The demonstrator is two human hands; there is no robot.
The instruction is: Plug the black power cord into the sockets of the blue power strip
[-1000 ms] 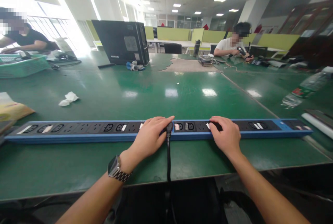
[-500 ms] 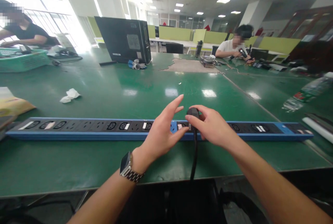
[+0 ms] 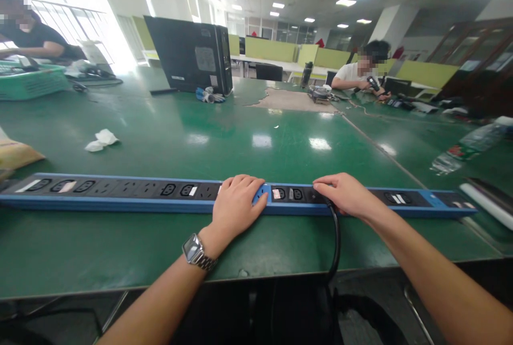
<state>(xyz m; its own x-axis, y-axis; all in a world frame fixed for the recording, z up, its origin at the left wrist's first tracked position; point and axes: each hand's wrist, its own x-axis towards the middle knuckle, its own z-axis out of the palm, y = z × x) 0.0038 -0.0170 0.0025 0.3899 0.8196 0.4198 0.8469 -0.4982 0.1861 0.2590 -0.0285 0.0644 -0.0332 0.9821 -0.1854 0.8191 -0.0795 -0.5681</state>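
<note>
A long blue and black power strip (image 3: 148, 205) lies across the green table near its front edge. My left hand (image 3: 238, 206) rests over the strip's middle, fingers wrapped over its top, with a watch (image 3: 193, 249) on the wrist. To the right, my right hand (image 3: 347, 193) pinches a black plug (image 3: 319, 193) at the strip's top face. The plug is mostly hidden by the fingers, so its seating cannot be told. A black cable (image 3: 337, 238) runs from it down over the table edge. Two sockets show between my hands.
Crumpled white tissue (image 3: 105, 139) lies at the left, a plastic bottle (image 3: 467, 147) at the right. Farther back stand a black computer case (image 3: 192, 56) and a green basket (image 3: 36, 82). One person sits at the far left, another (image 3: 356, 73) at the back right.
My left hand has come down onto the strip and closed over it. My right hand has carried the plug and cable rightward and down to the strip. The view has shifted slightly.
</note>
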